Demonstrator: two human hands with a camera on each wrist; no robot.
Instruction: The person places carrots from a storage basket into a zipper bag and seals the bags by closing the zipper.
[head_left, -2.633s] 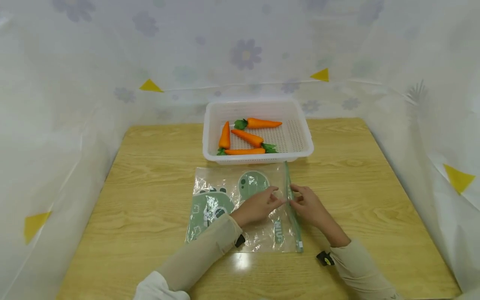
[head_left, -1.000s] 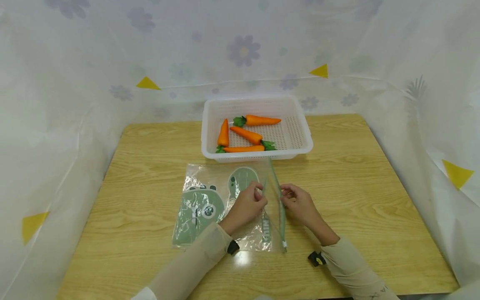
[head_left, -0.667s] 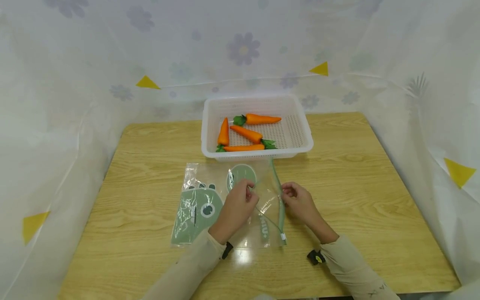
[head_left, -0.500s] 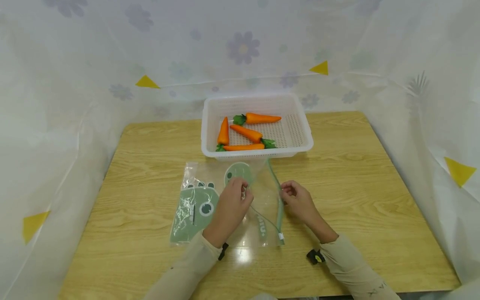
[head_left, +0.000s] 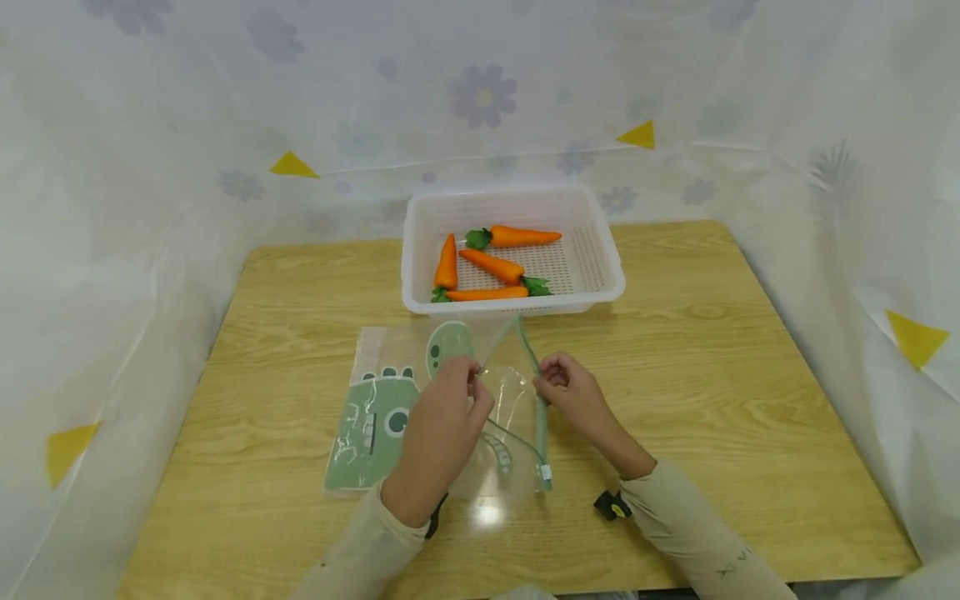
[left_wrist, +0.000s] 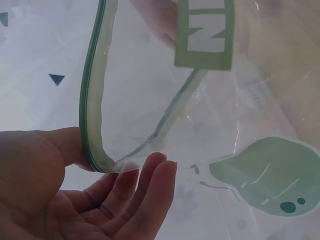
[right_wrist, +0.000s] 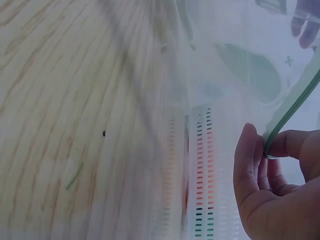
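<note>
A clear zip bag (head_left: 375, 417) printed with green dinosaur shapes lies on the wooden table (head_left: 712, 350), its mouth pulled apart. My left hand (head_left: 471, 385) pinches the near lip of the mouth; in the left wrist view the thumb and fingers (left_wrist: 150, 175) hold the green zip strip (left_wrist: 90, 125). My right hand (head_left: 546, 382) pinches the other lip along the green zip strip (head_left: 538, 417), and in the right wrist view the thumb and forefinger (right_wrist: 252, 150) close on that strip (right_wrist: 295, 105). Both hands hold the mouth lifted off the table.
A white perforated basket (head_left: 609, 258) stands just behind the bag with several orange toy carrots (head_left: 491, 267) in it. White flowered sheets wall the table on three sides. Bare wood lies left and right of the bag.
The two hands have drawn apart and opened the bag's mouth. The left hand has lifted its lip up and leftward, and the whole bag has slid a little to the left.
</note>
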